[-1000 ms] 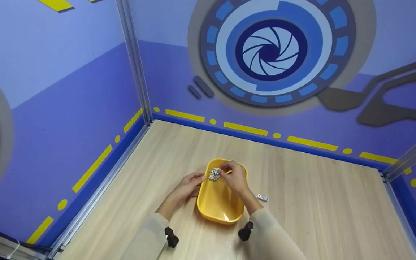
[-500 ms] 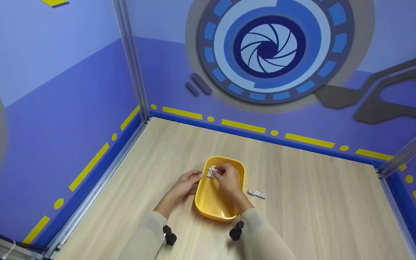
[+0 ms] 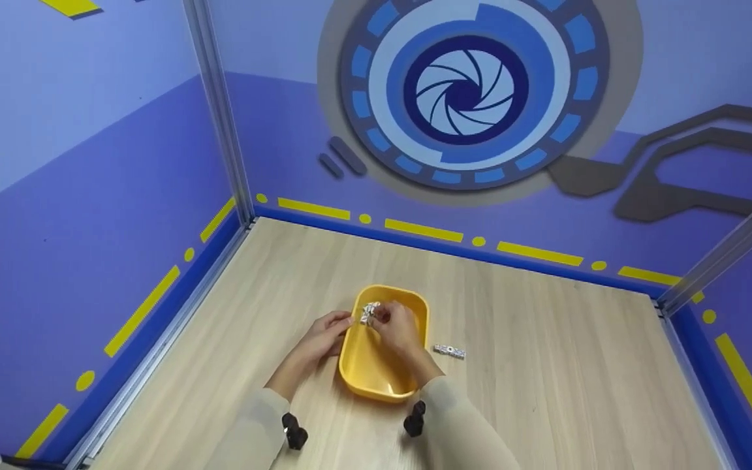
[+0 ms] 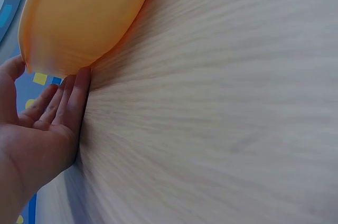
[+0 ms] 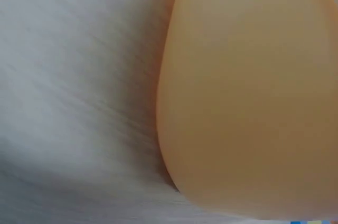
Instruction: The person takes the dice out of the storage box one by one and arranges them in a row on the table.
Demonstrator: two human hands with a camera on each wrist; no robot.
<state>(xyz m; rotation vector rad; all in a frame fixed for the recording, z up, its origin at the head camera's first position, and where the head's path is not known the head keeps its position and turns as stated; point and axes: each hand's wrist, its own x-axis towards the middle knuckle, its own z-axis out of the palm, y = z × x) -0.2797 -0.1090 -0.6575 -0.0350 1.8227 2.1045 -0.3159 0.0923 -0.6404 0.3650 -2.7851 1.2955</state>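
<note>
A yellow tray (image 3: 376, 375) with raised walls sits on the wooden table. My left hand (image 3: 322, 337) touches its left side; in the left wrist view the thumb (image 4: 12, 66) reaches the rim while the other fingers extend against the wall below. Inside the tray's far left part, my right hand (image 3: 397, 326) pinches a small white piece with dark print (image 3: 368, 313) between curled fingertips, which partly cover it. Only the tray's outer wall (image 5: 237, 102) and the table show in the right wrist view; the right hand is out of that frame.
A second white printed piece, a short strip (image 3: 450, 352), lies on the table (image 3: 546, 365) just right of the tray. Blue-purple panels (image 3: 284, 150) enclose the table at the back and sides.
The whole head view has shifted, moving the scene left. My right hand has moved slightly toward the tray's left wall, and its forearm no longer overlaps the strip. The left hand stays at the tray.
</note>
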